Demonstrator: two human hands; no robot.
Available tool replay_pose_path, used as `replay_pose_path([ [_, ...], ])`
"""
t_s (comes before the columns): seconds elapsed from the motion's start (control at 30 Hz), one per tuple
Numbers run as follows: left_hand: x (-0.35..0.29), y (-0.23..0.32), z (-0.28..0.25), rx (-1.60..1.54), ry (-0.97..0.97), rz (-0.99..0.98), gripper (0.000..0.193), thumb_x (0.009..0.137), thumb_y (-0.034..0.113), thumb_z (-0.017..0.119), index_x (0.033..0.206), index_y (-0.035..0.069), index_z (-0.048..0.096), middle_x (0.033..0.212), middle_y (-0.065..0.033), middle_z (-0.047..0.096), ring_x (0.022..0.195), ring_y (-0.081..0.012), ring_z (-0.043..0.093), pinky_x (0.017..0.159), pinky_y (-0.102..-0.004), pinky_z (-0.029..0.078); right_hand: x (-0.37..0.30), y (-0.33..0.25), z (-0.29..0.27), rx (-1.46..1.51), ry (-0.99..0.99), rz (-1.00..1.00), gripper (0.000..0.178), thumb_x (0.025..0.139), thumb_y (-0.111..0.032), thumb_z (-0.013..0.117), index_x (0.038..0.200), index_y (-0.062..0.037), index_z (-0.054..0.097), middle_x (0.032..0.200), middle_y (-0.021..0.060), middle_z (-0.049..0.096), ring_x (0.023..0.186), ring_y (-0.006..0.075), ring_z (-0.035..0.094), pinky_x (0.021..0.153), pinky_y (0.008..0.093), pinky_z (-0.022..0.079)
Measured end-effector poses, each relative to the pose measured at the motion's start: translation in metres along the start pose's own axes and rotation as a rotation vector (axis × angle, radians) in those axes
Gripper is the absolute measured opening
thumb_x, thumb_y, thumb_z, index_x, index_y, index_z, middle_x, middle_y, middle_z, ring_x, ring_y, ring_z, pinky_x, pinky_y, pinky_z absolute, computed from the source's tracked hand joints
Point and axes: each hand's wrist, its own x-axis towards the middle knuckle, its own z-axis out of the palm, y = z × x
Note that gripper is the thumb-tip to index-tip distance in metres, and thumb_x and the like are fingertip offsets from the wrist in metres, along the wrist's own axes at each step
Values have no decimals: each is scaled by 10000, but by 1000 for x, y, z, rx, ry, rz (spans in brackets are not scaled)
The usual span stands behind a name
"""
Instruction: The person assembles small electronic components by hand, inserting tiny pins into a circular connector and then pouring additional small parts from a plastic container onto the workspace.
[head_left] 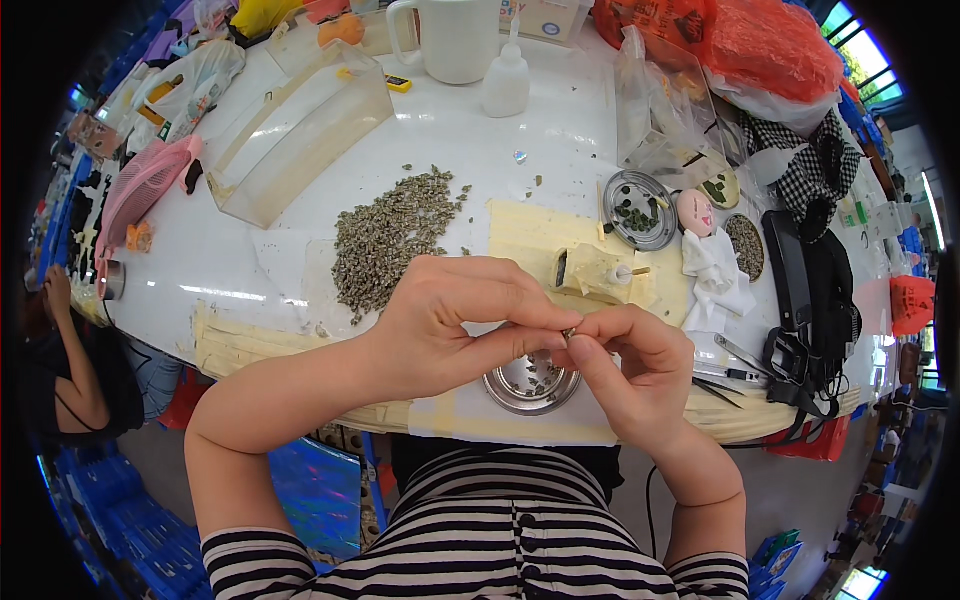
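My left hand [475,310] and my right hand [635,365] meet over the front of the table, their fingertips pinched together. Between them is a tiny greyish metallic piece [569,334], too small to name. Partly hidden beneath my fingers, a round shiny metal dish [533,404] holds several similar small pieces. A large heap of small grey-bronze metallic pieces [392,238] lies just beyond my left hand. Behind my right hand, a block wrapped in cream tape [598,273] carries a white nozzle-like tip, and sits on a taped cream sheet [520,232].
A round dish with dark green pieces [640,210], a pink round case [695,212], crumpled tissue [716,272] and tweezers [742,355] lie to the right. At the back stand a white squeeze bottle [507,84], a white jug [458,42] and a clear tray [300,140]. Someone's arm [78,350] shows far left.
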Motion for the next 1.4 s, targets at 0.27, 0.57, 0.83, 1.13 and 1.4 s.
replay_pose_path([
  [0.27,0,1,-1,141,21,76,234,764,-21,779,989,43,759,834,-78,702,726,-169,675,628,-265,531,0,0,1,5,1,-16,93,886,3,672,968,46,682,830,67,718,731,93,658,683,224,521],
  [0.57,-2,2,3,295,57,190,284,760,-18,776,1036,48,756,837,-73,695,708,-183,664,614,-272,521,0,2,0,47,1,-15,110,874,5,692,975,46,677,849,62,713,742,82,650,680,222,518],
  [0.83,-2,1,4,195,47,150,321,753,-26,780,1066,41,749,848,-79,695,712,-185,660,614,-269,519,1,5,-1,-104,9,-152,82,860,27,686,941,41,681,832,64,705,706,90,640,653,224,512],
  [1.13,-2,5,4,310,57,193,283,747,-6,793,1023,47,755,840,-70,693,705,-174,656,601,-265,511,1,5,3,-240,60,-278,69,827,48,692,895,39,698,796,103,706,648,154,662,597,243,513],
  [1.4,-5,4,2,263,67,164,220,729,27,814,939,47,751,821,-61,692,698,-180,658,591,-271,506,4,-1,0,-278,17,-297,42,822,45,693,861,33,701,767,96,701,622,154,651,571,242,496],
])
